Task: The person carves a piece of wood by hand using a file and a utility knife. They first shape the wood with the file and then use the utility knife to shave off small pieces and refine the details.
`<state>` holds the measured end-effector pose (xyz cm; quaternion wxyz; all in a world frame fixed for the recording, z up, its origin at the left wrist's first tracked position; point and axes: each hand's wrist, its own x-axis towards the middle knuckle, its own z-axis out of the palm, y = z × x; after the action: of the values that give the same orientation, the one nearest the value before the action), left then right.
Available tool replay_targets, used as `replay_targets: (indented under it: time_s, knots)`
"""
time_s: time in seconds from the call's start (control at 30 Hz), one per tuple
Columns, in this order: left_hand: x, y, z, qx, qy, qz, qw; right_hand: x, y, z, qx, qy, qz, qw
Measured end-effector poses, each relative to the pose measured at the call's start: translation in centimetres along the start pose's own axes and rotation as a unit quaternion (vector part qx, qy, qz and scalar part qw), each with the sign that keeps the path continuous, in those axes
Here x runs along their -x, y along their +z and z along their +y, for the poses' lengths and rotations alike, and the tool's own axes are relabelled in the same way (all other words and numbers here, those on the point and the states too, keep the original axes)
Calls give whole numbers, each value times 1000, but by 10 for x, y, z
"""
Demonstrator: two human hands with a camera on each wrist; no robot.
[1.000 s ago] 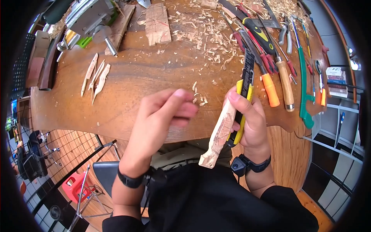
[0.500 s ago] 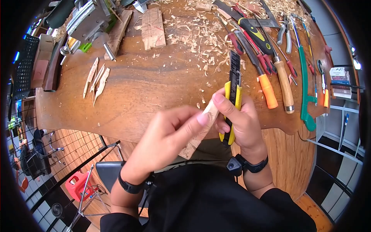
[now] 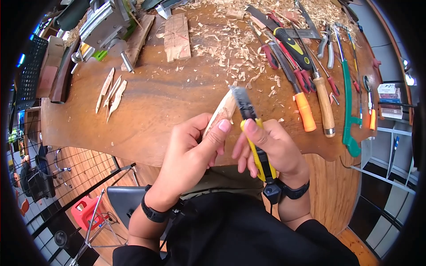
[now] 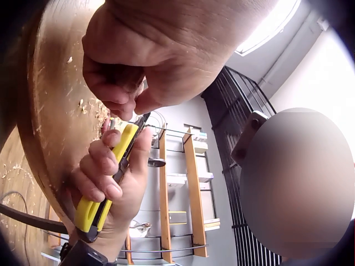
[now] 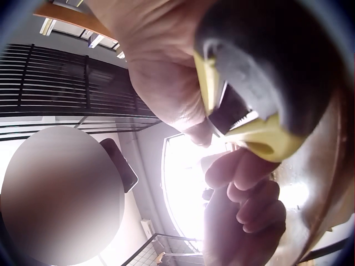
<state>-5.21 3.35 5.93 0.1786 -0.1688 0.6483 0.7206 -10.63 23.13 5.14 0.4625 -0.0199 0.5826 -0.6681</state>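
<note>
In the head view the left hand (image 3: 188, 155) pinches a pale carved wood piece (image 3: 225, 108) between thumb and fingers, its far end pointing up and away from the body. The right hand (image 3: 282, 150) holds a yellow and black utility knife (image 3: 259, 153), thumb on its upper side, its dark blade extended beside the far end of the wood. In the left wrist view the right hand (image 4: 111, 177) is wrapped round the knife (image 4: 105, 180), and the left hand (image 4: 161, 50) hides most of the wood. The knife (image 5: 266, 133) looms close in the right wrist view.
Three small carved wood pieces (image 3: 116, 99) lie on the table (image 3: 146, 124) at the left. A metal vise (image 3: 104, 26) and a flat board (image 3: 177, 37) stand or lie behind. Shavings (image 3: 226, 48) cover the back; screwdrivers, an orange-handled tool (image 3: 304, 111) and a green saw (image 3: 348, 102) lie right.
The left hand has closed on the wood, which has passed from the right hand and now points away from the body. The right hand has tilted the knife blade leftward to the wood's far end.
</note>
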Motion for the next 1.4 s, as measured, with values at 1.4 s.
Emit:
replay_targets:
  time_s: [1.4]
  knots:
    - [-25,-10,-42,429,78,-168,884,-11,12,10,-87,-81,68,991]
